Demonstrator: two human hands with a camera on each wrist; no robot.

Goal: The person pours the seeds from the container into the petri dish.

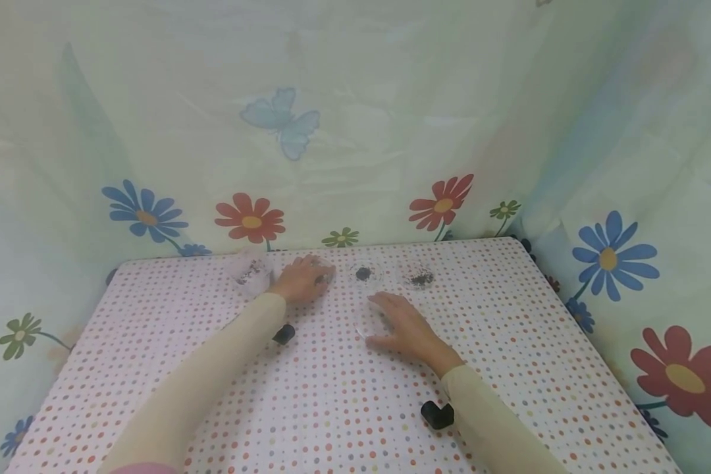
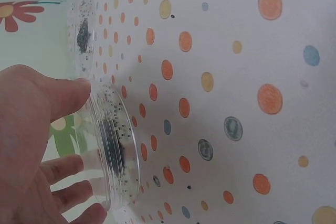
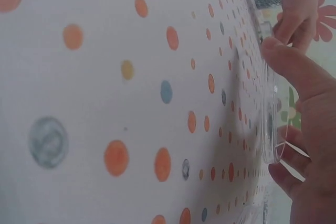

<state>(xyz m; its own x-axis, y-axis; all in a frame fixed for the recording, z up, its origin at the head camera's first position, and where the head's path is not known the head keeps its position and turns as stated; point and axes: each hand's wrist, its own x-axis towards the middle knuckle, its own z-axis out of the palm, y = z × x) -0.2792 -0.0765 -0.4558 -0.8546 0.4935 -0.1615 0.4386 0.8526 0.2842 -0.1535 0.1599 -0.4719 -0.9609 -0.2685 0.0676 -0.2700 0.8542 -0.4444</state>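
At the back of the table, my left hand (image 1: 301,280) grips a clear round petri dish (image 2: 123,150) by its rim, thumb on one side and fingers on the other. Dark granules lie inside that dish. Nearer the front and to the right, my right hand (image 1: 405,328) holds another clear petri dish (image 3: 270,114) between thumb and fingers, close over the table. No dark granules show in this one. Beyond the hands stand a dish with a dark pile (image 1: 363,273) and a dish with spread dark granules (image 1: 419,279).
Left of my left hand is one more clear dish (image 1: 250,273) with scattered dark bits. A dotted cloth (image 1: 332,408) covers the table. Flower-patterned curtains (image 1: 361,131) hang directly behind it and at both sides. Black wrist mounts (image 1: 437,415) stick out from the sleeves.
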